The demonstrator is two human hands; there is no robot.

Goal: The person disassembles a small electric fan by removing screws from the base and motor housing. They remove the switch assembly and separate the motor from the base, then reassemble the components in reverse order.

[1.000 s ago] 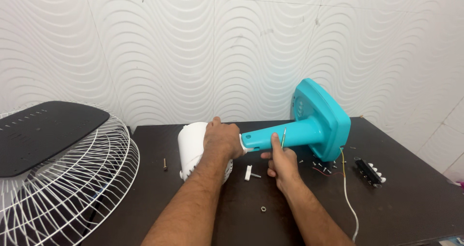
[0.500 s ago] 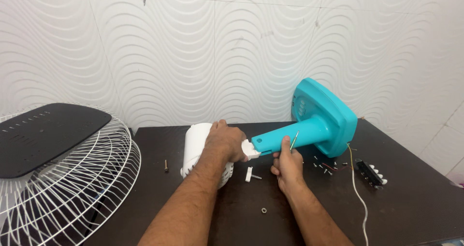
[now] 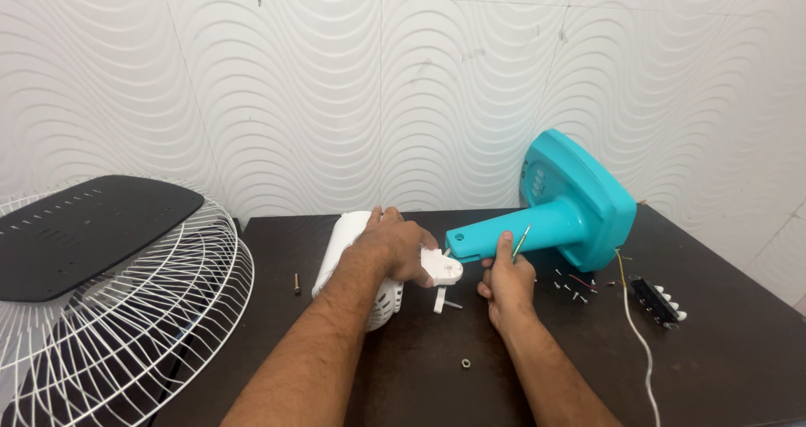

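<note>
While the teal fan stand point(image 3: 554, 221) lies on its side across the back of the dark table point(image 3: 722, 368), its neck points left toward the white motor housing point(image 3: 357, 267) and its wide base tips up near the wavy white wall point(image 3: 403, 83). The left hand point(image 3: 395, 249) is wrapped over the top of that housing, fingers curled down around it, right where a small white bracket point(image 3: 442, 269) sticks out and meets the end of the teal neck. The right hand point(image 3: 506, 282) sits just below the neck, closed in a loose fist and pinching a thin screwdriver point(image 3: 521, 242) that stands nearly upright against the teal plastic.

Bits lying around: a little white peg point(image 3: 439, 300) under the bracket, a nut point(image 3: 465, 363) closer to the front edge, a single screw point(image 3: 296, 283) left of the housing, and a scatter of small screws point(image 3: 571, 287) under the base. A black switch block point(image 3: 656, 301) with white buttons sits off to the right, with a white cord point(image 3: 638, 343) trailing past it. On the far left there's a white wire fan guard point(image 3: 168, 309) with a black panel point(image 3: 84, 230) resting on top.
</note>
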